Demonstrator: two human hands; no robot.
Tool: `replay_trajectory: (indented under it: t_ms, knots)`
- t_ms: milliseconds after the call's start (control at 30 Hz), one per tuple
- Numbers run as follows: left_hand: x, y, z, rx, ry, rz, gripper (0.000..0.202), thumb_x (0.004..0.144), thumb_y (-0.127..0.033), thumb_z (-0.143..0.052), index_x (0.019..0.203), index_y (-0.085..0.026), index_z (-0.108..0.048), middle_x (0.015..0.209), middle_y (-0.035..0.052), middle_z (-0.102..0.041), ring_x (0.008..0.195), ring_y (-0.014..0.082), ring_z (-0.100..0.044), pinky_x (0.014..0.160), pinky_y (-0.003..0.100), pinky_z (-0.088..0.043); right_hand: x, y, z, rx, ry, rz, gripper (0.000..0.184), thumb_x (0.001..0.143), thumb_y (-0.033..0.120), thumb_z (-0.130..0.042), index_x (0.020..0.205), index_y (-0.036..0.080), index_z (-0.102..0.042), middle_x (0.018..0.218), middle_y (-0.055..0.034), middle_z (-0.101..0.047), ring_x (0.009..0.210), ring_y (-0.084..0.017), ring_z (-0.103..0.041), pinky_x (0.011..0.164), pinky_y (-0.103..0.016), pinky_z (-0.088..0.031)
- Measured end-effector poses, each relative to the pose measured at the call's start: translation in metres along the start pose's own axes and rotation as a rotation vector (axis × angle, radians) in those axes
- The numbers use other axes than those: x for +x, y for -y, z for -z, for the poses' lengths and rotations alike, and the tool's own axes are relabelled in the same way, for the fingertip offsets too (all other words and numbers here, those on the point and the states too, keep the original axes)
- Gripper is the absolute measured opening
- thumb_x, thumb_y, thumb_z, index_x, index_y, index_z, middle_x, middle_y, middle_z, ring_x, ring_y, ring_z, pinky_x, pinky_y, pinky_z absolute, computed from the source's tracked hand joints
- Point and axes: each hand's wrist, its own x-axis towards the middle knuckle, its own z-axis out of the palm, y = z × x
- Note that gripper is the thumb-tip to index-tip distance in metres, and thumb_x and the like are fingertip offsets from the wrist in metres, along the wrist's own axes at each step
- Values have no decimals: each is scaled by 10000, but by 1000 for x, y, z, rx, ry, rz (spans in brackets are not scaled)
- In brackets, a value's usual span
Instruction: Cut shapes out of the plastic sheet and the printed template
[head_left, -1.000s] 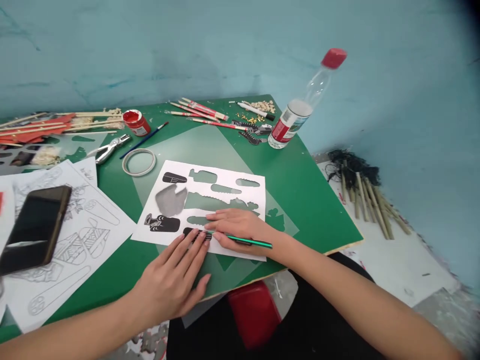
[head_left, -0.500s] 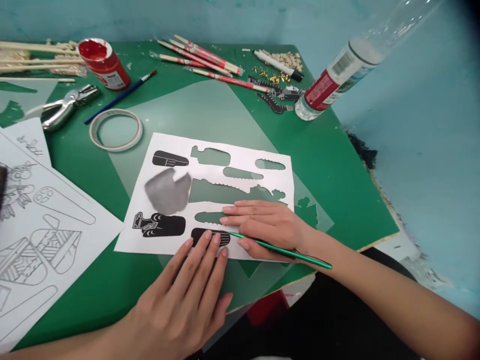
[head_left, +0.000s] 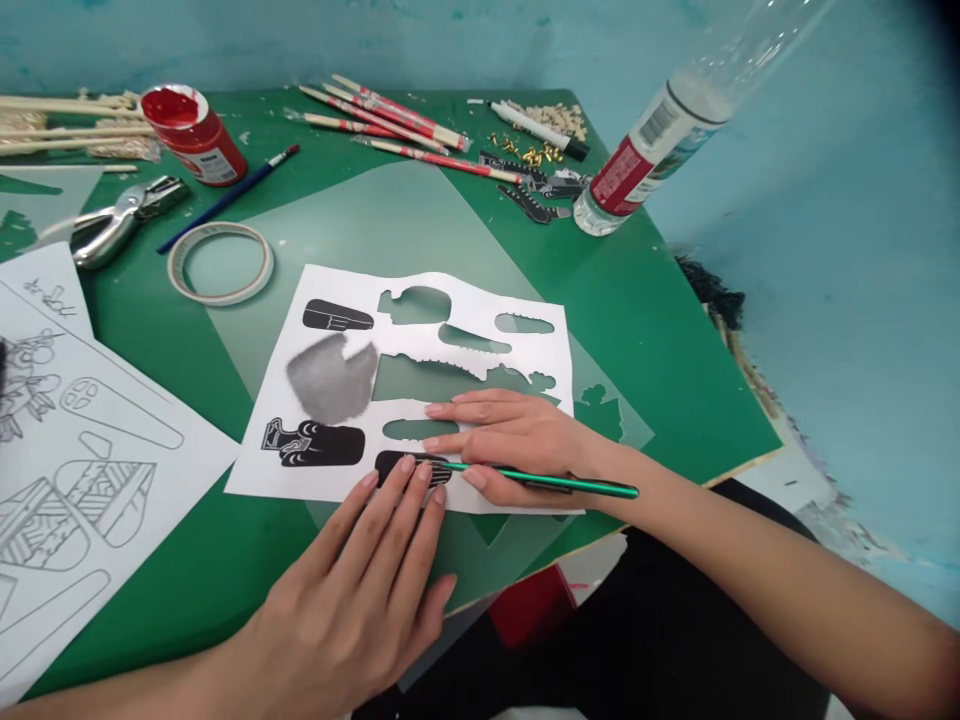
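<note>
A white paper sheet (head_left: 469, 500) with several cut-out openings and black printed shapes lies on a translucent sheet (head_left: 360, 215). My left hand (head_left: 360, 590) rests flat on its near edge, fingers stretched out, fingertips on a black rounded shape (head_left: 390, 466) with white lines. In my right hand (head_left: 517, 445) is a slim green pen-shaped tool (head_left: 555, 482), its kind unclear. The tool's tip touches or hovers just over that black shape, beside my left fingertips. The right hand's other fingers lie on the paper. A grey patch (head_left: 334, 378) marks the sheet's left part.
Line-drawing sheets (head_left: 150, 400) lie left on the green table (head_left: 675, 370). Behind are a tape roll (head_left: 176, 265), hole-punch pliers (head_left: 124, 215), a blue paintbrush (head_left: 225, 203), a red paint jar (head_left: 214, 150), wrapped sticks (head_left: 442, 160), a marker (head_left: 536, 128) and a plastic bottle (head_left: 637, 155).
The paper's far edge now bows upward, and its right side has shifted slightly. The green tool lies at a flatter angle in my right hand. My left hand stays nearly in place.
</note>
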Motion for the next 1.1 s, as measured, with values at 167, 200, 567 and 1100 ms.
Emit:
replay_trajectory:
  t_ms: [167, 200, 567, 1100]
  knots:
    - [0, 1, 1, -9, -2, 0, 487, 1068, -285, -557, 1391, 69, -638, 1409, 266, -677, 1281, 406, -698, 1210, 489, -429, 5, 3, 4, 26, -157, -35, 253, 1089, 245, -493, 1128, 155, -726, 1163, -121, -818, 1235, -222, -745, 1076, -369, -592]
    - [0, 1, 1, -11, 1, -3, 488, 1063, -284, -564, 1390, 71, -638, 1409, 267, -677, 1282, 407, -697, 1213, 490, -428, 6, 7, 6, 1, -213, -63, 247, 1086, 239, -492, 1017, 172, -719, 1025, -100, -823, 1098, -210, -777, 975, -348, -611]
    - [2, 3, 3, -14, 37, -37, 510, 1059, -283, -576, 1410, 86, -616, 1420, 276, -668, 1301, 410, -683, 1216, 476, -415, -12, 26, -6, -39, -123, -194, 322, 1081, 210, -510, 760, 203, -536, 640, 31, -528, 596, -108, -461, 617, -265, -397]
    - [1, 6, 5, -42, 75, -59, 530, 1041, -277, -595, 1423, 90, -601, 1443, 270, -656, 1342, 427, -649, 1269, 478, -365, -2, 12, 5, -160, 28, -151, 397, 1118, 336, -491, 767, 199, -615, 607, 37, -520, 564, -96, -444, 549, -254, -319]
